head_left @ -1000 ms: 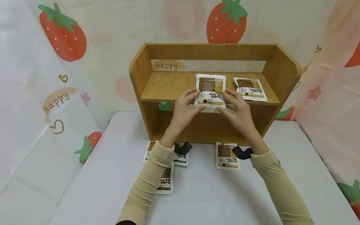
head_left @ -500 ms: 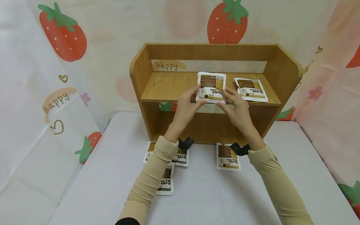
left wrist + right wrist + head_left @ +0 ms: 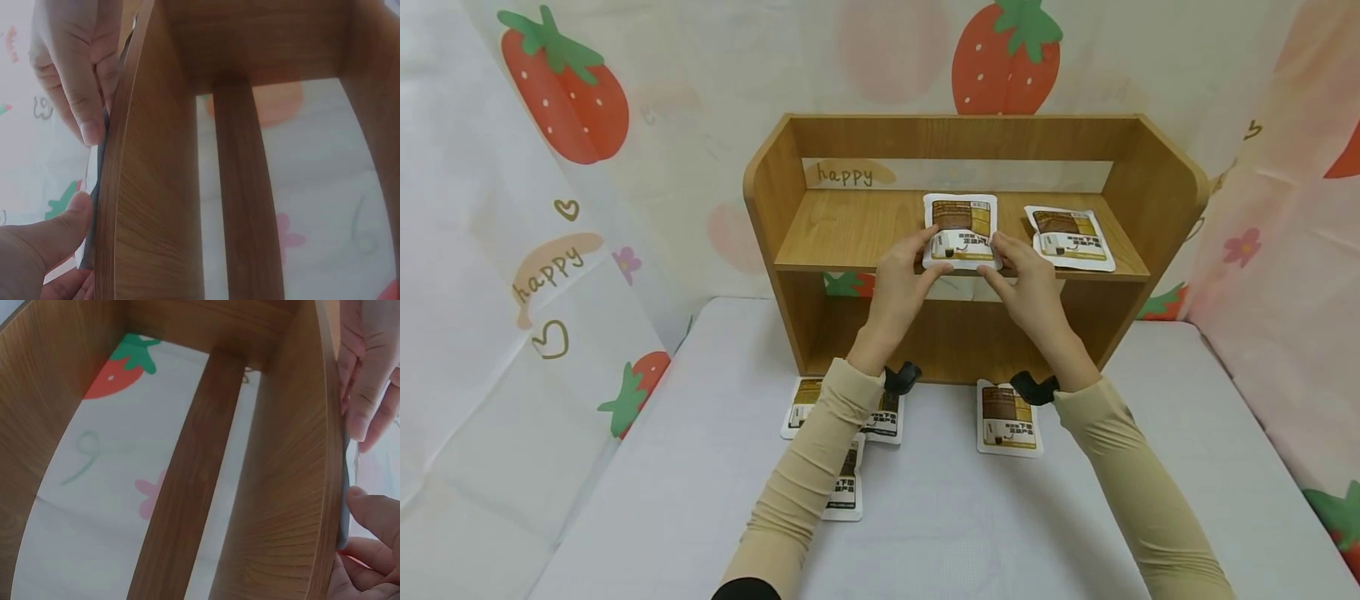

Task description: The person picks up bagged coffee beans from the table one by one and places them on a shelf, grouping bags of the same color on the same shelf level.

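Note:
A flat white packet (image 3: 960, 232) with a brown and yellow printed front lies over the front part of the upper shelf (image 3: 850, 233). My left hand (image 3: 895, 279) pinches its left side, thumb at the lower corner. On the opposite side, my right hand (image 3: 1030, 279) pinches it the same way. Both wrist views look up from below the shelf, where only the thin edge of the packet (image 3: 97, 178) shows past the board. A matching packet (image 3: 1072, 240) rests on the same shelf, to the right of my right hand.
The wooden two-tier rack (image 3: 786, 317) stands at the back of a white-covered table (image 3: 940, 533). One packet (image 3: 1009, 425) lies in front of it, under my right wrist. Several more, including a front one (image 3: 844, 500), are partly hidden by my left sleeve. Strawberry-print cloth hangs behind.
Both hands have moved forward and lowered the packet from in front of the rack onto the upper shelf, tilting it flatter. The other packets have stayed put.

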### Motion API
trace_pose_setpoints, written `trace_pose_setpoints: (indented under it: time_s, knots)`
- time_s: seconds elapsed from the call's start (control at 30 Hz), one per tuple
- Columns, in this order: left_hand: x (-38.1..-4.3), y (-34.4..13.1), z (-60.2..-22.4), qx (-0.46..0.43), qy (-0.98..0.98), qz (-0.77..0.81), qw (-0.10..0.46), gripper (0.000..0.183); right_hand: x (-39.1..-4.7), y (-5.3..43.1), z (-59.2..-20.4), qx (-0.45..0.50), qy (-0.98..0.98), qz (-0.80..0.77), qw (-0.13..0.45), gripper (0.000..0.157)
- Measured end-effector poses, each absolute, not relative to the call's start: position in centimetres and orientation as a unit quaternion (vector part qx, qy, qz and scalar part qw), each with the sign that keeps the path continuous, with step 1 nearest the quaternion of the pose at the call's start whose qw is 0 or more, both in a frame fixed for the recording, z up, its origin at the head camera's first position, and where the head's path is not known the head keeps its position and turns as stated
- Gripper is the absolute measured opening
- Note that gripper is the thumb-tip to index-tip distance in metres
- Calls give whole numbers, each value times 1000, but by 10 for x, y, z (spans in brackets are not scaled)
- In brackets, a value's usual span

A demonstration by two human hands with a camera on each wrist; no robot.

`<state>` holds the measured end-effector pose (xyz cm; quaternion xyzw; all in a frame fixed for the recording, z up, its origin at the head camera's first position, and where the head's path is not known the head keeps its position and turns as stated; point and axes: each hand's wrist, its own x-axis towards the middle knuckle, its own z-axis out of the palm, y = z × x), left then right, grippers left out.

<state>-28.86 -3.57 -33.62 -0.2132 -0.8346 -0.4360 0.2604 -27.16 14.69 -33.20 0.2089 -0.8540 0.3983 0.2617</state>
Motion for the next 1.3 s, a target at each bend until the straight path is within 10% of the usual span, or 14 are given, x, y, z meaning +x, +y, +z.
trace_pose_setpoints:
  time_s: [1.3]
  knots:
    - [-291,-36,-336,-203,-857,-393,265,55,-270,144,-334,193,-864,374,277,43]
